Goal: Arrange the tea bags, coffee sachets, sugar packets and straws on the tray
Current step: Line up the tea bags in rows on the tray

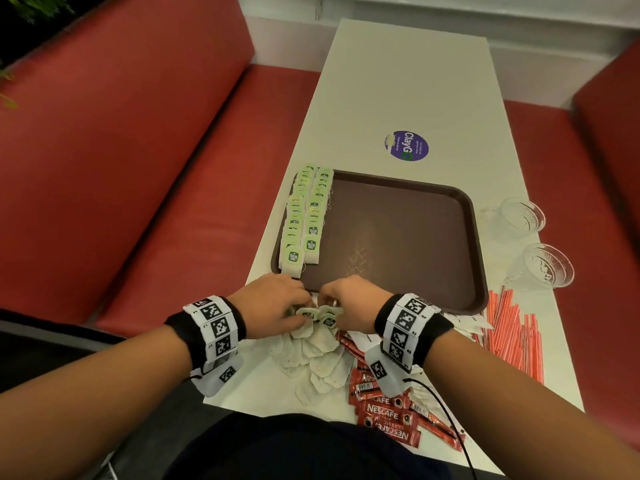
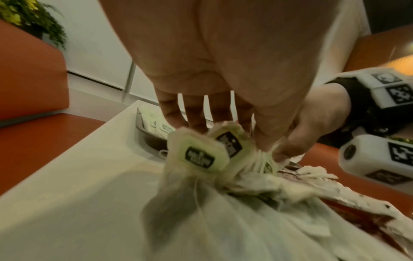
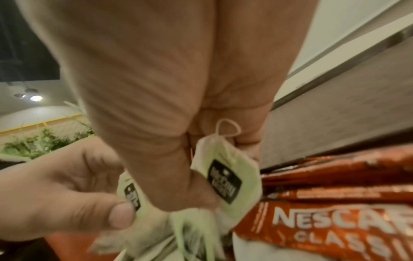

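— Coffee sachets (image 1: 384,410) lie at the bench's (image 1: 398,81) near edge; where are the tea bags?

— Two rows line the tray's (image 1: 398,237) left edge. Loose tea bags (image 1: 318,355) are heaped just before its near rim.

— And the hands?

— Left hand (image 1: 273,306) and right hand (image 1: 349,306) both pinch bags there. Better to separate the strings gently first. Red seating flanks the bench.

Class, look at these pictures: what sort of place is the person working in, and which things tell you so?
Probably a fast-food restaurant or café booth: red padded bench seats flank a narrow white table, which bears a brown serving tray and a clean-up sticker.
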`<action>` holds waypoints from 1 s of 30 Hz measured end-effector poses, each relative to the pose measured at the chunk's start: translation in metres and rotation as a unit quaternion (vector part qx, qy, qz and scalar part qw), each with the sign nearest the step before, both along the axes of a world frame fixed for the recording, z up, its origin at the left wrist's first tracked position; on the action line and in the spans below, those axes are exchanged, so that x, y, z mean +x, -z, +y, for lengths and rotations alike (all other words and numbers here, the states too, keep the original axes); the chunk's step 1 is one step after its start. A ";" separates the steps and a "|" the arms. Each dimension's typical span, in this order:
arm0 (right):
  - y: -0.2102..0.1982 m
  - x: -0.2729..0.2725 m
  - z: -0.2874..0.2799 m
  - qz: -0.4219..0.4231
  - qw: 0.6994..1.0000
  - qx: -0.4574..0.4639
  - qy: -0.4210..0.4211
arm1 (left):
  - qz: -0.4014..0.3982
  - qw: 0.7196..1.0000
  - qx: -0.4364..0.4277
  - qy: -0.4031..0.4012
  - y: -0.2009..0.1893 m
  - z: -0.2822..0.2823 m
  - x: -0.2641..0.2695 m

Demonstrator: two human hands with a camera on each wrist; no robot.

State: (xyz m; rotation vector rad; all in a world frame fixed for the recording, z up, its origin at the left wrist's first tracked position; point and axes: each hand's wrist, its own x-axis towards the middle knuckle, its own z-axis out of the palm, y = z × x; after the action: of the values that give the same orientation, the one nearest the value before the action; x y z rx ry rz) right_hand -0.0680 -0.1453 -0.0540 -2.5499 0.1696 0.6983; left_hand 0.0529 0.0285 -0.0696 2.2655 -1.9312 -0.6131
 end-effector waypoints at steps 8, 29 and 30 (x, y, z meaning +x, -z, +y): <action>-0.009 0.003 -0.018 -0.045 0.996 0.042 0.068 | 0.133 0.987 -0.029 -0.087 -0.003 -0.011 0.015; -0.009 0.011 -0.041 -0.017 0.994 0.030 0.105 | 0.046 0.945 0.007 -0.324 0.012 -0.080 0.069; -0.009 0.011 -0.041 -0.017 0.994 0.032 0.106 | 0.038 0.946 -0.003 -0.323 0.013 -0.079 0.068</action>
State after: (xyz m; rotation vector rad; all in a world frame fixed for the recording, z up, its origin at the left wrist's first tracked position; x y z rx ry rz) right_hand -0.0568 -0.1864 -0.0447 -2.4352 0.3936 0.5680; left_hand 0.1207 -0.0508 -0.0825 2.6041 -1.0367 -0.5785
